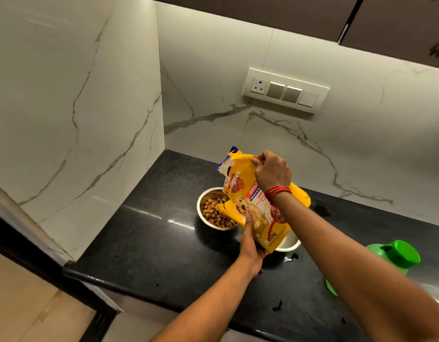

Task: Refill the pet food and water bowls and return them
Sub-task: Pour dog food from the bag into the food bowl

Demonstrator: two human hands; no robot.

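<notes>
food bag point(256, 213) nearly upright, top leftward

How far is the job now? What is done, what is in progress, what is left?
Done: the food bowl holds kibble. In hand: the bag is tilted over its rim, the right hand pinching its top, the left hand holding its lower end. Left: the second bowl is mostly hidden behind the bag, so water cannot be judged; both bowls sit on the counter, not yet returned.
</notes>
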